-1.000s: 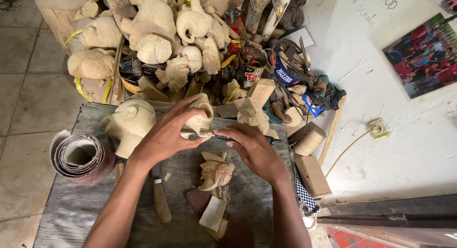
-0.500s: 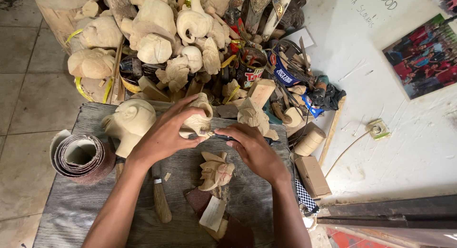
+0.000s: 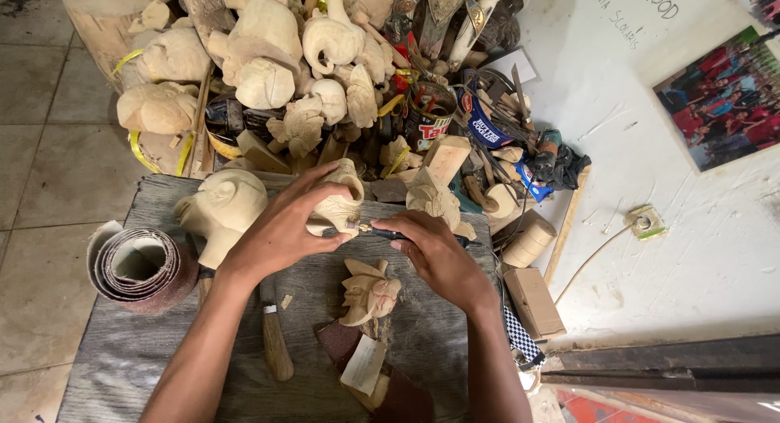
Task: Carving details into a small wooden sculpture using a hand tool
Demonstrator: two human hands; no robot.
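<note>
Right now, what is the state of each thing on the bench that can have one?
Left hand: closed around the small pale carving, held above the bench.
Right hand: gripping a thin tool, tip at the carving.
Sandpaper roll: rolled up, on the bench's left edge.
Wooden-handled tool: lying flat, untouched.
Carved face: lying loose on the bench.
</note>
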